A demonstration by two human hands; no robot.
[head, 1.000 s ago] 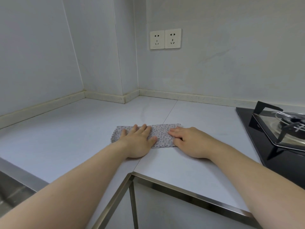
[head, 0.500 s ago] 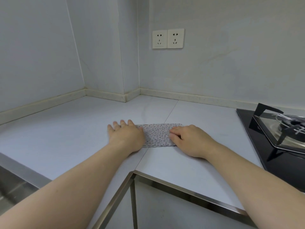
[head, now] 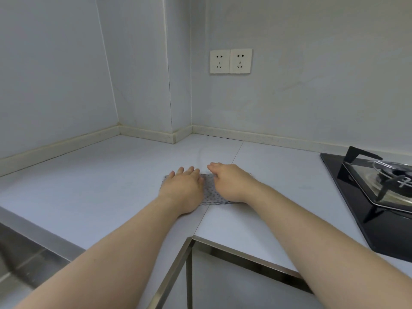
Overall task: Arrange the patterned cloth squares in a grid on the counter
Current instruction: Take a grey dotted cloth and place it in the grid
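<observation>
Cloth is all that shows of the task in the head view: one patterned cloth point(head: 210, 194), grey with small dark dots, lies flat on the pale counter point(head: 107, 186) straight ahead of the person, at 12 o'clock. Whether it is a single square or several stacked cannot be told, since the hands cover most of it.

The left hand point(head: 182, 189) lies palm down on the cloth's 9 o'clock half, fingers straight and together, pressing and holding nothing. The right hand point(head: 230, 184) covers the 3 o'clock half, also palm down, its fingers point(head: 215, 166) relaxed and reaching past the far edge towards 11 o'clock. I see no pinch there.

The cloth's long axis runs from 9 to 3 o'clock, crossways to both forearms. Only a strip between the hands and the wavy near hem at 6 o'clock is exposed. Both hands are on it, so neither is nearer. Any next slide or lift probably starts from that 6 o'clock hem or from the corner peeking out at 9 o'clock.

Around it: a black hob point(head: 356, 197) at 3 o'clock, wall sockets point(head: 230, 61) at 12, and a steel sink point(head: 24, 259) at 8.
</observation>
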